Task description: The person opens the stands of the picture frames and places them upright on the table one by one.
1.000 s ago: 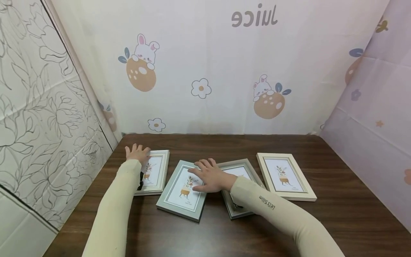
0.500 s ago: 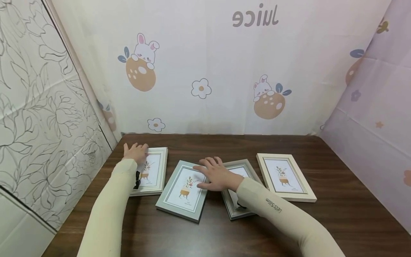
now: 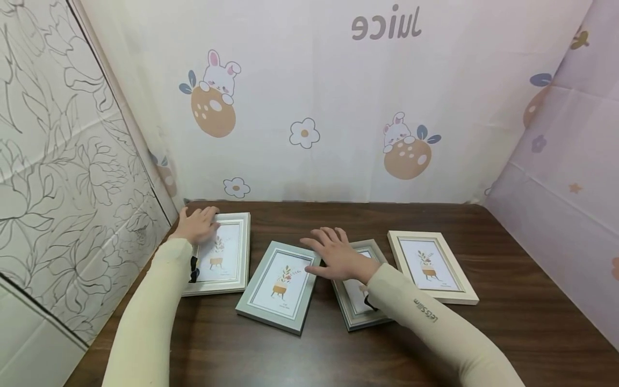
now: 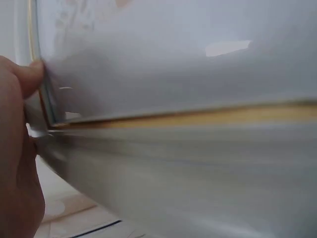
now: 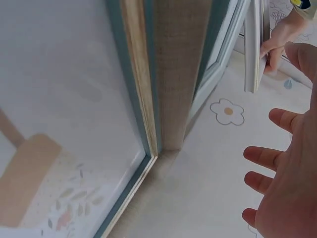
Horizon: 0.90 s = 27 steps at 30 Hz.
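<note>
At the table's left, my left hand (image 3: 195, 226) grips the upper left edge of a white photo frame (image 3: 245, 252). Its thumb (image 4: 32, 78) lies on the frame's front in the left wrist view. The frame holds a print of a plant in an orange pot. My right hand (image 3: 340, 257) is held with fingers spread and apart, holding nothing, over a grey-brown photo frame (image 3: 358, 322), covering part of it. Its fingertips are near the upper right corner of a pale blue-grey photo frame (image 3: 271, 317).
A cream photo frame (image 3: 456, 295) lies to the right of the grey-brown one. All rest on a dark wooden table (image 3: 309, 360). A curtain (image 3: 338, 80) printed with rabbits and flowers hangs behind the table, and a panel with line-drawn flowers (image 3: 72, 161) stands at the left.
My left hand has moved up and to the left, and the white photo frame has shifted the same way. The right hand has drifted right, uncovering more of the pale blue-grey frame.
</note>
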{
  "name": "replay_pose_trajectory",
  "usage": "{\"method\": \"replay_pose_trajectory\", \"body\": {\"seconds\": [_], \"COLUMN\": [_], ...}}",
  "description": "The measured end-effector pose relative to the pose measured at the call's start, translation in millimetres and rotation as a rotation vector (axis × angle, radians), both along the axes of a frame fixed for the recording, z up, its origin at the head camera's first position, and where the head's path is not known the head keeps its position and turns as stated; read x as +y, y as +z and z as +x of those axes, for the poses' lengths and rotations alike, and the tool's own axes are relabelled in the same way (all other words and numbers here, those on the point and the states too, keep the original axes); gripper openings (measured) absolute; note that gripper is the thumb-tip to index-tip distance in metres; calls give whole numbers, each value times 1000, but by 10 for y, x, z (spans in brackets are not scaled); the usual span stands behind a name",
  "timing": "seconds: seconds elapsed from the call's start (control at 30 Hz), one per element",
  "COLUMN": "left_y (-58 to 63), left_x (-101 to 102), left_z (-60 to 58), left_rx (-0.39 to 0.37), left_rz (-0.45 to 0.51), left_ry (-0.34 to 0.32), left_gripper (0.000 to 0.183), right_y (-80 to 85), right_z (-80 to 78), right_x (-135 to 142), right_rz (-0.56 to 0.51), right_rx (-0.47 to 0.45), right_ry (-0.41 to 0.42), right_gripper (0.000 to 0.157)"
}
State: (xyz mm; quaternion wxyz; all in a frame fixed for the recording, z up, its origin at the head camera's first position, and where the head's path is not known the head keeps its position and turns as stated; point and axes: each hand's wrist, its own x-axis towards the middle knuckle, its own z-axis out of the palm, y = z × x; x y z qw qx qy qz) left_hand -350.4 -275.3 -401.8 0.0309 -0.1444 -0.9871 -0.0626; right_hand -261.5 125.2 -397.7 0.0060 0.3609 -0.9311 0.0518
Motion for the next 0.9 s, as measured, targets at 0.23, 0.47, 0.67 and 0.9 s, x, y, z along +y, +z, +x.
{"method": "replay_pose_trajectory", "body": {"seconds": [0.23, 0.47, 0.67, 0.9], "left_y": [79, 219, 307, 470], "left_x": [-96, -16, 107, 219], "left_z": [30, 118, 172, 208], "left_rx": [51, 106, 176, 243], "left_rz": [-9, 24, 49, 9], "left_ry": [-40, -16, -8, -48], "left_gripper": [48, 47, 44, 39], "right_y": [21, 51, 86, 119], "right_z": [20, 63, 98, 114], "right_x": [55, 113, 170, 279], "right_rz": [-24, -28, -48, -106], "right_rx": [18, 57, 53, 50], "right_ry": [-4, -29, -40, -42], "right_gripper": [70, 69, 69, 67]}}
